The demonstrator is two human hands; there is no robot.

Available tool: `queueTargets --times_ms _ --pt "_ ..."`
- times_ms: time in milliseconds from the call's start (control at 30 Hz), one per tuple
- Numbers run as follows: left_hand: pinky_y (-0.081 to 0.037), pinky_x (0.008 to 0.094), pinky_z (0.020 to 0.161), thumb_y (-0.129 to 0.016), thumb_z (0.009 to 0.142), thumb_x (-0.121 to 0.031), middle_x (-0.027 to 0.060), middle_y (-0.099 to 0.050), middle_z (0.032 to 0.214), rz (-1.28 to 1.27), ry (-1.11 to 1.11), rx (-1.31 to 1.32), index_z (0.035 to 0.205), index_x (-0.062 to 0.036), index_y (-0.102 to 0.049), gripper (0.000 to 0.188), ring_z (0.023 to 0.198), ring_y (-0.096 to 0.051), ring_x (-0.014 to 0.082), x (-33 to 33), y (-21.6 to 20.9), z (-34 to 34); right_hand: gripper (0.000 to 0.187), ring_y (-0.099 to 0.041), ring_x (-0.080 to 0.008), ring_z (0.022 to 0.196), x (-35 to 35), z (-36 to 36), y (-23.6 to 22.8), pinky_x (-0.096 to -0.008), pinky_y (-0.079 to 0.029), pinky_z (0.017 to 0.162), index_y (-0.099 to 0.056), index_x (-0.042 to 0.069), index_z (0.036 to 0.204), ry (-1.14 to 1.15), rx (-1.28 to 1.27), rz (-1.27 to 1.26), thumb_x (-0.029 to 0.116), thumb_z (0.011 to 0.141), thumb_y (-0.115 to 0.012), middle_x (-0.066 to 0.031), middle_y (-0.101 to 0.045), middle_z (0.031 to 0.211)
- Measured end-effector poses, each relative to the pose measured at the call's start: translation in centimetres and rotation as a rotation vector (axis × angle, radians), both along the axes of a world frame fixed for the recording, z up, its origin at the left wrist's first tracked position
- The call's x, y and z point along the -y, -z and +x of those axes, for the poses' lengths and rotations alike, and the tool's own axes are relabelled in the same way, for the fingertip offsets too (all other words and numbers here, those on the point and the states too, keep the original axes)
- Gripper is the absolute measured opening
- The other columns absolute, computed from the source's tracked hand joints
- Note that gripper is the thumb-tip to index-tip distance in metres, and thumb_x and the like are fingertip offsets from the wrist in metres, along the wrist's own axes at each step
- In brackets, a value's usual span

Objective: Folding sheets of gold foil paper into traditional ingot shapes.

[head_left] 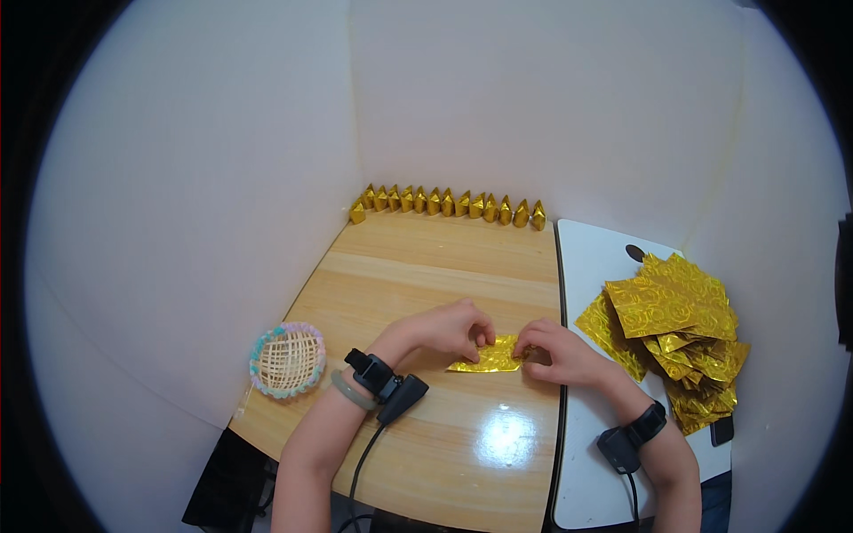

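Observation:
A folded strip of shiny gold foil paper (pixel 498 355) lies on the wooden table between my hands. My left hand (pixel 460 328) is closed at the strip's left part, thumb and curled fingers pressing on it. At the strip's right end, my right hand (pixel 560 352) has thumb and fingers closed on the edge. Both wrists wear black strapped devices with cables. Along the table's far edge stands a row of several small folded gold foil pieces (pixel 434 202) with pointed tops.
A small woven basket (pixel 289 360) with a pastel fuzzy rim sits at the left. To the right, a white board (pixel 582 444) carries a loose pile of gold foil sheets (pixel 680 311). The wooden table (pixel 400 266) is bounded by pale walls at the left and back.

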State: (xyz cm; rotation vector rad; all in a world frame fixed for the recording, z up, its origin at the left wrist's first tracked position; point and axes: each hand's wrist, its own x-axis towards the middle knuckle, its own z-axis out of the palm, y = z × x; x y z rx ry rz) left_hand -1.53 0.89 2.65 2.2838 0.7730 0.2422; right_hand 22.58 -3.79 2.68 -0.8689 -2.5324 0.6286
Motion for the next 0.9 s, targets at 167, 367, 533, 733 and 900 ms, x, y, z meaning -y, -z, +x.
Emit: queueTargets --times_ms 167,367,533,733,900 --pt "-0.045 0.0271 0.071 -0.072 0.065 -0.010 0.0064 -0.065 0.076 -0.121 -0.013 -0.016 0.089 -0.0029 -0.067 0.025 0.076 -0.057 0.0163 -0.4 0.2 -0.7 0.021 -0.051 -0.0258 0.092 0.2 -0.1 -0.1 -0.0340 -0.042 0.082 -0.058 0.006 0.090 -0.012 -0.005 0.035 0.019 0.073 -0.063 -0.0077 -0.056 0.091" --pt "-0.045 0.0244 0.059 -0.072 0.066 -0.015 0.0068 -0.068 0.075 -0.175 0.001 -0.130 0.084 -0.0036 -0.070 0.021 0.066 -0.060 0.0123 0.6 -1.9 -0.2 0.028 -0.053 -0.0245 0.089 0.3 -0.1 0.0 -0.0330 -0.044 0.078 -0.060 0.007 0.090 0.015 0.004 0.086 0.028 0.075 -0.069 -0.0067 -0.057 0.089" --pt "-0.045 0.0285 0.057 -0.074 0.066 -0.023 0.0057 -0.065 0.067 -0.185 0.051 -0.361 0.079 -0.0045 -0.069 0.024 0.062 -0.059 0.0147 1.6 -3.5 -0.1 0.026 -0.055 -0.0236 0.086 0.5 -0.2 -0.1 -0.0326 -0.047 0.073 -0.062 0.007 0.089 -0.019 -0.011 0.177 0.027 0.075 -0.068 -0.0063 -0.059 0.086" --pt "-0.046 0.0318 0.063 -0.074 0.066 -0.025 0.0073 -0.059 0.079 0.166 0.072 -0.050 0.085 -0.0028 -0.060 0.033 0.074 -0.059 0.0214 2.9 -1.5 2.0 0.027 -0.056 -0.0236 0.084 0.5 -0.1 -0.3 -0.0326 -0.048 0.070 -0.062 0.007 0.091 -0.038 0.025 0.235 0.026 0.074 -0.068 -0.0069 -0.060 0.084" --pt "-0.047 0.0356 0.069 -0.073 0.064 -0.028 0.0110 -0.058 0.086 0.321 -0.042 -0.161 0.088 -0.0024 -0.058 0.038 0.082 -0.058 0.0282 3.8 -2.1 2.8 0.036 -0.057 -0.0259 0.084 0.9 -0.2 -0.4 -0.0339 -0.048 0.071 -0.056 0.005 0.102 0.047 0.032 0.168 0.024 0.073 -0.066 -0.0085 -0.060 0.085"
